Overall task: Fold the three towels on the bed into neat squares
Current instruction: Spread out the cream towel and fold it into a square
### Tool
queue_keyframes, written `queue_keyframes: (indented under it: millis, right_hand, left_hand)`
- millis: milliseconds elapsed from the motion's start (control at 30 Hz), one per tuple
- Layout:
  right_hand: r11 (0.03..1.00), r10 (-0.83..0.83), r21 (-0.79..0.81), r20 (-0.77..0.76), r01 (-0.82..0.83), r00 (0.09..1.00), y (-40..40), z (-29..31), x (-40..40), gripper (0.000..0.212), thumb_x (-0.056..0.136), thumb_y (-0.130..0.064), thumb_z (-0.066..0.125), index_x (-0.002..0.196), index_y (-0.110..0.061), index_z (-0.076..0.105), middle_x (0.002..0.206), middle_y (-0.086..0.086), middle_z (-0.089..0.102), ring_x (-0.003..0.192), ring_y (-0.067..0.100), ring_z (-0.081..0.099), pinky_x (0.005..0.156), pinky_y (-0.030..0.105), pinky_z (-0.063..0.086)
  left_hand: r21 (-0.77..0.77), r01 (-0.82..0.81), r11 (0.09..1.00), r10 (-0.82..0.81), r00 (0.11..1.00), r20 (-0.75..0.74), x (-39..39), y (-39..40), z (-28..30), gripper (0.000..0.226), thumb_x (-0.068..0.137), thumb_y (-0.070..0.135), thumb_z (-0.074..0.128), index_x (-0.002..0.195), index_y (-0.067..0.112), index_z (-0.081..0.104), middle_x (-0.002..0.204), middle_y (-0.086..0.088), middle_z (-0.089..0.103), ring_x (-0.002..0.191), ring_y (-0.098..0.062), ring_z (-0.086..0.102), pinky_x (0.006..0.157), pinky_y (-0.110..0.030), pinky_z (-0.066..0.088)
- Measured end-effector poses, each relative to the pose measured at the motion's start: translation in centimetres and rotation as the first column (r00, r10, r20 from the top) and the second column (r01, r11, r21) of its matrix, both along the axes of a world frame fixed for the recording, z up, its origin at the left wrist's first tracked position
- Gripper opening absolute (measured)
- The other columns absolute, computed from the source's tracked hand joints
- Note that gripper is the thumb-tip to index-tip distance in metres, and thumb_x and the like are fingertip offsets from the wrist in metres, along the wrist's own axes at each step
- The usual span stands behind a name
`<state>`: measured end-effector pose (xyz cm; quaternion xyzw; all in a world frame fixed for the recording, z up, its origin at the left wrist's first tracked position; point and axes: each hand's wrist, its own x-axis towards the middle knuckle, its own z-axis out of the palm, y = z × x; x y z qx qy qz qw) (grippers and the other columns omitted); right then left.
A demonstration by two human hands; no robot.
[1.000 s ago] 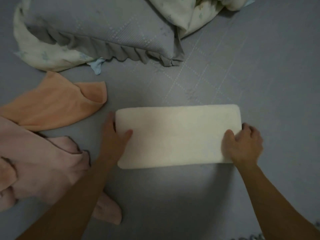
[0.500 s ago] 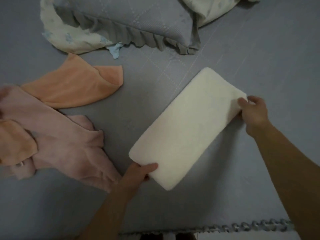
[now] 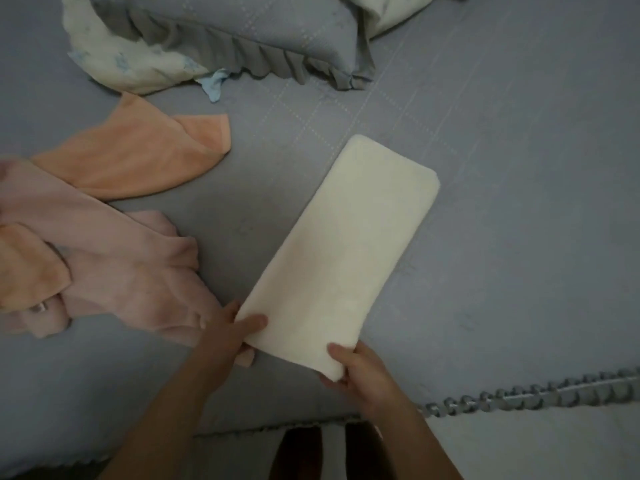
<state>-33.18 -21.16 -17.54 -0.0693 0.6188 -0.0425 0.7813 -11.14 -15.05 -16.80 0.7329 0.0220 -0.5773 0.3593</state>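
Towel folding on the bed (image 3: 519,202) stands at a long cream towel (image 3: 341,251), folded into a narrow rectangle and lying diagonally on the grey quilted cover. The left hand (image 3: 225,337) pinches the near left corner of its short edge, thumb on top and fingers under. The right hand (image 3: 360,372) grips the near right corner of the same edge, thumb on top. From the hands the towel stretches away and to the right. Beyond the left hand, to its left, lies a crumpled pink towel (image 3: 131,271), touching that hand. Farther out lies an orange towel (image 3: 138,161), partly under the pink one. Past the cream towel's far end rests a grey ruffled pillow (image 3: 249,36).
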Motion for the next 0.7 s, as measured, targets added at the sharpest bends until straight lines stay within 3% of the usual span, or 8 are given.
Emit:
queue_keyframes:
  millis: [100, 167, 200, 300, 400, 467, 567, 700]
  right_hand:
    - [0.979, -0.011, -0.202, -0.083, -0.006, 0.997, -0.2, 3.0, -2.5, 0.042, 0.088, -0.007, 0.067, 0.126, -0.019, 0.051, 0.124, 0.006, 0.063, 0.098, 0.021, 0.067, 0.060, 0.032, 0.059]
    - [0.927, 0.073, -0.358, -0.117, -0.111, 0.990, -1.1, 4.8, -4.1, 0.068, 0.088, -0.009, 0.068, 0.144, -0.032, 0.037, 0.129, 0.002, 0.056, 0.096, 0.019, 0.068, 0.060, 0.031, 0.060]
    - [0.890, 0.134, -0.425, -0.105, -0.166, 0.985, -1.8, 5.4, -4.7, 0.068, 0.090, -0.009, 0.065, 0.146, -0.035, 0.036, 0.130, 0.001, 0.056, 0.094, 0.020, 0.070, 0.063, 0.032, 0.060]
    - [0.822, 0.297, -0.506, -0.012, -0.262, 0.955, -4.4, 6.2, -6.1, 0.049, 0.092, -0.003, 0.052, 0.131, -0.030, 0.060, 0.131, 0.003, 0.062, 0.093, 0.028, 0.072, 0.084, 0.039, 0.058]
    - [0.783, 0.407, -0.529, 0.038, -0.327, 0.913, -6.3, 6.1, -7.0, 0.060, 0.079, 0.009, 0.054, 0.128, -0.025, 0.062, 0.125, 0.003, 0.067, 0.112, 0.026, 0.064, 0.100, 0.037, 0.049]
    - [0.678, 0.534, -0.586, -0.025, -0.445, 0.845, -6.2, 6.3, -7.3, 0.067, 0.081, 0.013, 0.056, 0.130, -0.032, 0.058, 0.119, -0.009, 0.069, 0.112, 0.014, 0.064, 0.095, 0.026, 0.050]
    - [0.488, 0.670, -0.634, -0.169, -0.600, 0.723, -3.9, 7.0, -8.2, 0.054, 0.084, -0.004, 0.068, 0.118, -0.045, 0.058, 0.112, -0.028, 0.064, 0.102, -0.002, 0.064, 0.079, 0.017, 0.053]
    - [0.411, 0.635, -0.657, -0.292, -0.633, 0.715, -3.6, 8.3, -9.7, 0.033, 0.080, -0.020, 0.075, 0.101, -0.043, 0.067, 0.094, -0.015, 0.067, 0.084, 0.007, 0.066, 0.068, 0.027, 0.056]
  left_hand:
    - [-0.044, -0.036, 0.998, 0.037, 0.999, 0.015, -1.4, 1.3, 1.0, 0.041, 0.085, 0.003, 0.066, 0.124, 0.010, 0.053, 0.107, -0.021, 0.066, 0.075, -0.023, 0.065, 0.059, -0.035, 0.051]
    - [-0.127, 0.029, 0.991, -0.024, 0.999, 0.038, -2.3, 1.2, 1.8, 0.053, 0.090, -0.005, 0.054, 0.130, 0.030, 0.051, 0.095, -0.001, 0.070, 0.073, -0.018, 0.066, 0.055, -0.034, 0.055]
    - [-0.179, 0.087, 0.980, -0.082, 0.996, 0.036, -2.5, 0.9, 2.2, 0.059, 0.090, -0.008, 0.049, 0.130, 0.035, 0.054, 0.093, 0.008, 0.070, 0.078, -0.016, 0.065, 0.059, -0.033, 0.057]
    - [-0.299, 0.330, 0.896, -0.307, 0.944, 0.121, -2.1, -0.5, 3.8, 0.063, 0.076, -0.007, 0.048, 0.122, 0.032, 0.067, 0.114, 0.023, 0.067, 0.101, -0.007, 0.063, 0.079, -0.023, 0.056]
    - [-0.221, 0.654, 0.723, -0.526, 0.729, 0.438, -1.5, -2.6, 5.0, 0.068, 0.073, -0.011, 0.055, 0.130, 0.027, 0.059, 0.131, 0.015, 0.058, 0.110, 0.011, 0.054, 0.091, -0.003, 0.039]
    - [-0.146, 0.750, 0.645, -0.559, 0.594, 0.579, -1.5, -3.1, 5.2, 0.058, 0.077, -0.012, 0.065, 0.123, 0.022, 0.059, 0.126, 0.010, 0.058, 0.113, 0.002, 0.053, 0.092, 0.000, 0.033]
    - [-0.039, 0.784, 0.619, -0.563, 0.478, 0.674, -1.4, -1.9, 5.3, 0.042, 0.069, -0.003, 0.073, 0.105, 0.018, 0.067, 0.109, -0.001, 0.064, 0.104, -0.019, 0.059, 0.088, -0.013, 0.039]
    - [0.022, 0.904, 0.428, -0.637, 0.284, 0.717, -1.5, -0.2, 6.9, 0.037, 0.067, 0.041, 0.067, 0.092, 0.014, 0.074, 0.098, 0.001, 0.058, 0.096, -0.012, 0.049, 0.079, -0.027, 0.036]
